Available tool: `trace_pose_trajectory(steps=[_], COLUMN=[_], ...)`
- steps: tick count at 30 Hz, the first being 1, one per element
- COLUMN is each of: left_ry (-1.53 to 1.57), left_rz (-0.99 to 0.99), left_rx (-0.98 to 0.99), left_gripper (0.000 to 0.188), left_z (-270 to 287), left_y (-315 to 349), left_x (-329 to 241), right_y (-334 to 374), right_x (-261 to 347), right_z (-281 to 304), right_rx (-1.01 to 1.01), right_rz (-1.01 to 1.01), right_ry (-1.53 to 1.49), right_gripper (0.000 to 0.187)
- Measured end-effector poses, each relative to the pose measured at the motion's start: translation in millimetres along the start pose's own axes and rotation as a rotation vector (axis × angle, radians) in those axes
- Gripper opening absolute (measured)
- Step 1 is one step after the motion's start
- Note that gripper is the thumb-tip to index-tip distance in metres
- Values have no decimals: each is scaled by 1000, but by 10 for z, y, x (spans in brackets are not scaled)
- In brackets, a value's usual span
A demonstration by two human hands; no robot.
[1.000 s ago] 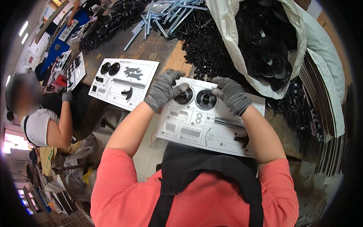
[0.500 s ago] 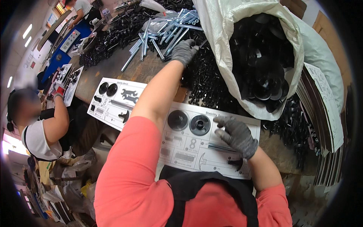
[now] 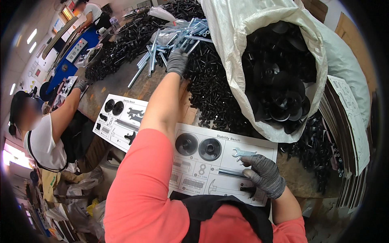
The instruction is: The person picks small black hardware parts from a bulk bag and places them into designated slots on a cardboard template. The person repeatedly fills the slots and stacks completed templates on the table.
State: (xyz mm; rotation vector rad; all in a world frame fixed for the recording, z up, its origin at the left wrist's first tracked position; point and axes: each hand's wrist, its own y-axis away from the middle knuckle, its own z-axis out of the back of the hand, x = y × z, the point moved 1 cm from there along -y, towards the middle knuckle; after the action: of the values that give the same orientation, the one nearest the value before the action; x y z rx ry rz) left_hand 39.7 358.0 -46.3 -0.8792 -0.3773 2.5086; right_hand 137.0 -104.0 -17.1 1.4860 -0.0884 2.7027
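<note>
My left hand (image 3: 177, 64), in a grey knit glove, reaches to the near edge of a pile of silver metal rods (image 3: 152, 56). Its fingers are blurred, and whether they hold anything is hidden. One rod (image 3: 194, 47) slants up beside the fingertips. Over the right part of a printed card (image 3: 227, 140) my right hand (image 3: 265, 176), gloved alike, is curled closed, its contents unclear. A silver wrench (image 3: 242, 153) lies by its fingertips, and a metal tube (image 3: 231, 173) by its thumb. Two black round discs (image 3: 187, 144) and a black hooked part (image 3: 248, 190) rest on the card.
Small black bolts (image 3: 210, 87) heap behind the card. A white woven sack (image 3: 235, 60) of black discs (image 3: 279, 85) leans at the right, near stacked cards (image 3: 344, 121). Another laid-out card (image 3: 117, 121) lies left. A co-worker (image 3: 50, 133) sits far left, another person (image 3: 91, 16) farther back.
My left hand has moved left from the black bolts' edge to the rod pile. My right hand has shifted down and right, and the wrench beside it shows more fully.
</note>
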Motion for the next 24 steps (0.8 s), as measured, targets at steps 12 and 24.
trace_pose_trajectory(steps=[12,24], left_ry=[529,874], left_rz=[136,271], left_rx=[-1,257], left_gripper=[23,30], left_z=[-754,643], left_y=[-103,989], left_x=[667,-215], right_y=[29,132], right_x=[-31,-418], right_z=[-52,300], right_rx=[-8,-429], right_rz=[-89,-98], right_ry=[-93,104], right_gripper=[34,26])
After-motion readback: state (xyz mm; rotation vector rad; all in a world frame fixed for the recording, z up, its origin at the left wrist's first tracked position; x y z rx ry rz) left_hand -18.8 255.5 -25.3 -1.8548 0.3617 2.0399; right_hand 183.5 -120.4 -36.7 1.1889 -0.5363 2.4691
